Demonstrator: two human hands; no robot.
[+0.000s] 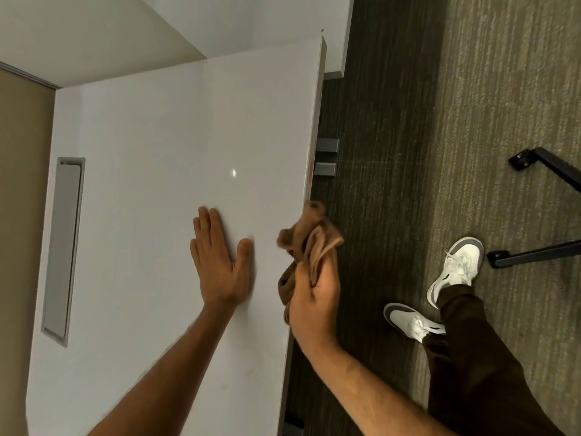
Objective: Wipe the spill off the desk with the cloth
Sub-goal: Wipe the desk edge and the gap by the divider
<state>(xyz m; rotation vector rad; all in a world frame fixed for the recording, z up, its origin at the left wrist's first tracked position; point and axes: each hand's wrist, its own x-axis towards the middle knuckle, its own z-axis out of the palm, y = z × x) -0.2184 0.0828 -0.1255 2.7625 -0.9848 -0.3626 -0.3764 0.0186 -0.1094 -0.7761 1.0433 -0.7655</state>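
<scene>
A: Item one: the smooth white rectangular desk [151, 146]. We take it as our landmark. Glossy top, one bright glint near its middle; whether that is the spill or a lamp's reflection, we cannot tell.

B: Item two: the crumpled rust-brown fabric cloth [309, 243]. We find it right at the desk's near long edge, bunched and lifted off the surface, partly overhanging the dark striped carpet [393, 152].

A: Item three: our right hand [314, 306]. Its grip is clenched around the cloth's lower folds, and the loose end stands free above the fingers. We judge it bunched like this to make a thick pad before pressing down.

B: Item four: our left hand [220, 265]. Grip released, palm flat on the desk just inward of the cloth, fingers spread. We read that as a brace, steadying us while we lean over.

A: Item five: a long grey recessed cable tray [63, 247], set into the desk along the side far from the cloth.

B: Status: we judge that the wiping stroke is not underway; the cloth must first come down onto the desk.
</scene>
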